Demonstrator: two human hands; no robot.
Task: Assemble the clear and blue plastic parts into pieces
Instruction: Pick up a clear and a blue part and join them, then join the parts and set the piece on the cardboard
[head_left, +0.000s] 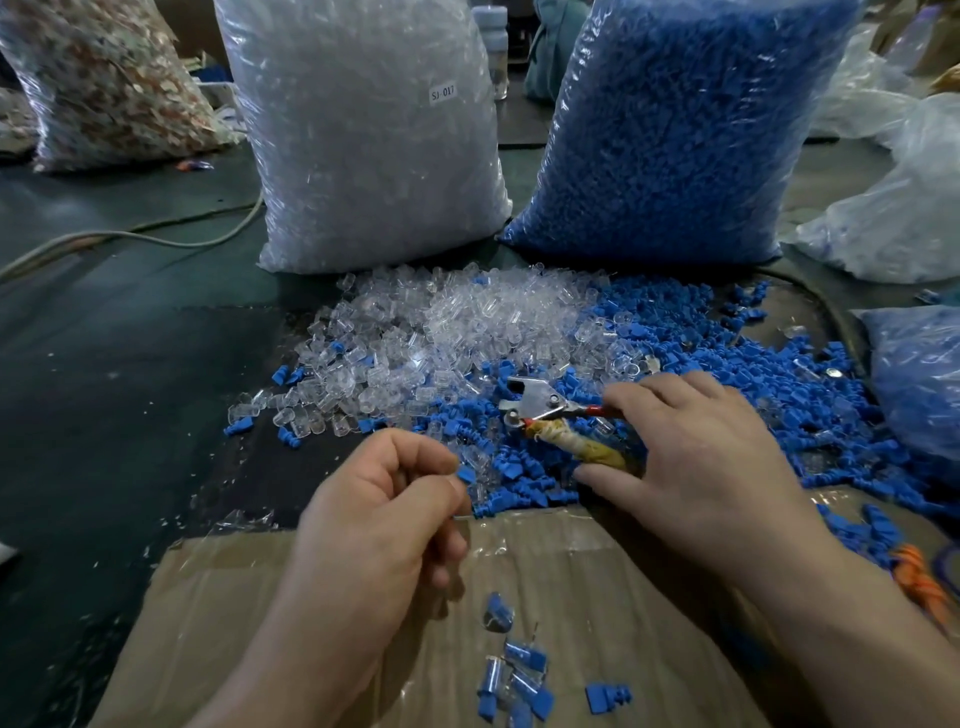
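Note:
A heap of loose clear plastic parts (441, 332) and loose blue plastic parts (727, 364) spreads over the dark table. My left hand (384, 509) pinches a small blue part (466, 474) between thumb and forefinger near the heap's front edge. My right hand (696, 457) lies over the blue parts with fingers curled round the handles of a metal plier-like tool (535, 405), whose jaws point left. Several assembled clear-and-blue pieces (519, 670) lie on the cardboard sheet (597, 597) in front of me.
A big bag of clear parts (363, 130) and a big bag of blue parts (675, 124) stand behind the heap. More bags lie at the right (914, 379) and far left (104, 83). A cable (130, 236) crosses the table's left side.

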